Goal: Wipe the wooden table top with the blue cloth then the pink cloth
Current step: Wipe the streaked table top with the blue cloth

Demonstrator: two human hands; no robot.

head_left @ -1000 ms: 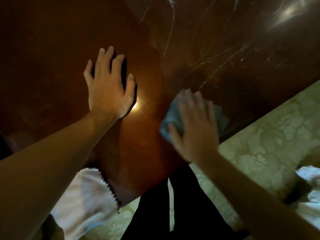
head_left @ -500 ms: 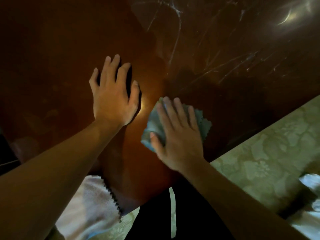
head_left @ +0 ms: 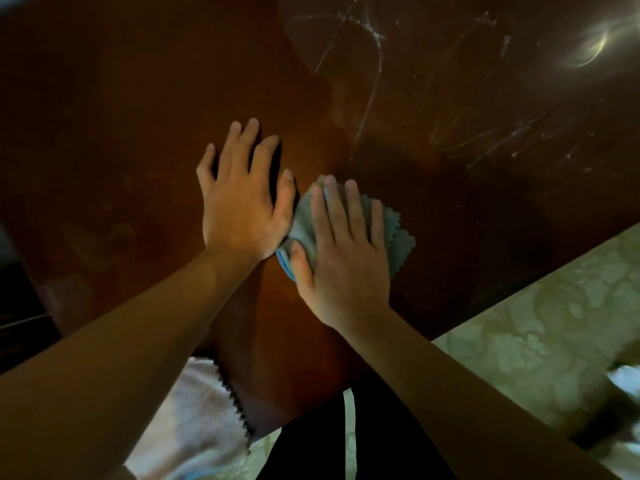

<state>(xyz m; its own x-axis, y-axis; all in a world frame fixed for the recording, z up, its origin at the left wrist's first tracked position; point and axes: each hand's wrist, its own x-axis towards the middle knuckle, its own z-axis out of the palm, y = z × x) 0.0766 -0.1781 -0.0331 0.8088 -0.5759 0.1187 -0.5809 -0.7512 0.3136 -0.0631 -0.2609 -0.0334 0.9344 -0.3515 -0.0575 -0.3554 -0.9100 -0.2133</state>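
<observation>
The dark glossy wooden table top [head_left: 138, 98] fills most of the view. My left hand [head_left: 242, 202] lies flat on it, fingers spread, holding nothing. My right hand [head_left: 341, 247] presses the bunched blue cloth [head_left: 396, 233] against the wood, right beside my left thumb. The cloth's zigzag edge sticks out to the right of my fingers. A pale pink cloth [head_left: 204, 420] with a zigzag edge lies at the table's near corner, partly under my left forearm.
Smear streaks [head_left: 374, 64] mark the far right of the table top. The table's right edge runs diagonally along a pale green patterned floor [head_left: 540, 327]. My dark-clad legs [head_left: 346, 438] stand below the near edge. A white object [head_left: 627, 379] lies at the right border.
My right hand has slid the blue cloth leftward across the table until it meets my left hand. My left hand has stayed flat on the wood.
</observation>
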